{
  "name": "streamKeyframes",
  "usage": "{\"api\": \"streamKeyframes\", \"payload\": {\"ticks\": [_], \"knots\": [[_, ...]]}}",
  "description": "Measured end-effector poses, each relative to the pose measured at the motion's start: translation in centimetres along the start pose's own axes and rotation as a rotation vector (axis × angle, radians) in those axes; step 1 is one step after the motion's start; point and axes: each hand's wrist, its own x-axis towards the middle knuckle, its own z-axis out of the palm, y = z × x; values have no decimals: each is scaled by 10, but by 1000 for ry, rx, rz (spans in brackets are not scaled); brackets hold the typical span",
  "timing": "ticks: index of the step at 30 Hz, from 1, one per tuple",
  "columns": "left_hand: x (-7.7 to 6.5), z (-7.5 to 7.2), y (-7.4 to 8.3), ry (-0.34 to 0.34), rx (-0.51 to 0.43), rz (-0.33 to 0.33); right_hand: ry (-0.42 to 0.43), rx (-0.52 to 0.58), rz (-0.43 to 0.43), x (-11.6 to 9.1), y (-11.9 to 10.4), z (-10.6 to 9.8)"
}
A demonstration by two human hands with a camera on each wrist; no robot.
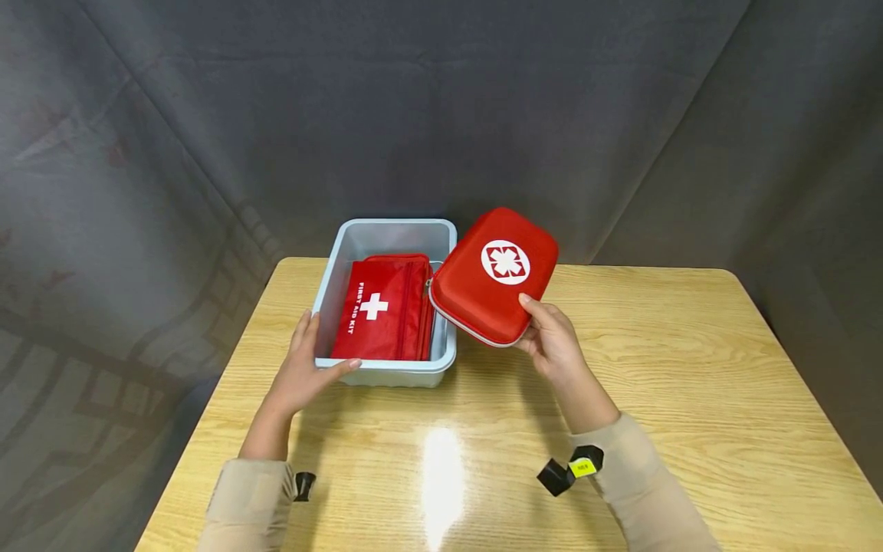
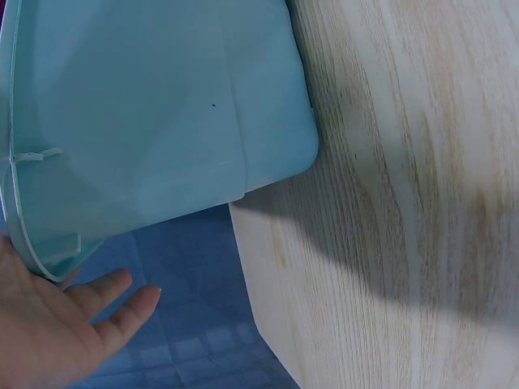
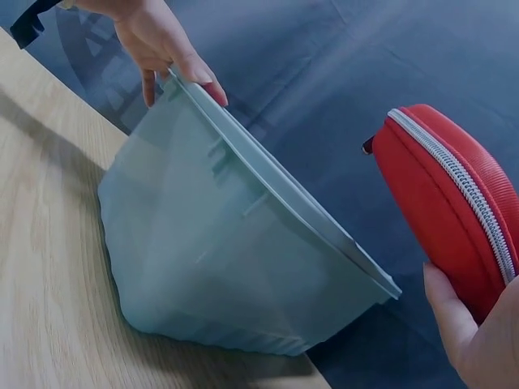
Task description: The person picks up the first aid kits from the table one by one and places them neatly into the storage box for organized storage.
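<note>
My right hand (image 1: pixel 549 341) holds a red hard-shell first aid case (image 1: pixel 469 287) by its near right corner, thumb on the top face and the other fingers underneath. The case is tilted above the table, its left corner overlapping the right rim of a light blue plastic bin (image 1: pixel 386 373) in the head view. Its silver zipper (image 3: pixel 462 174) shows in the right wrist view. At the bin's near left corner, my left hand (image 1: pixel 303 376) rests on the rim, thumb along the front edge and fingers loosely extended outside. A red first aid pouch (image 1: pixel 386 337) with a white cross lies in the bin.
Another red zippered item (image 1: pixel 421 258) shows partly from beneath the pouch. The bin stands on a light wooden table (image 1: pixel 662 368) near its back left edge. Dark grey cloth (image 1: pixel 441 115) hangs behind. Black straps (image 1: pixel 555 477) are on both wrists.
</note>
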Motion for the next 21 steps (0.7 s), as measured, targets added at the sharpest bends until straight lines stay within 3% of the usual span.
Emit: {"api": "streamKeyframes", "payload": {"ticks": [21], "knots": [[0,0,-2,-7,-1,-17,39,-49,30,3,15,25]]}}
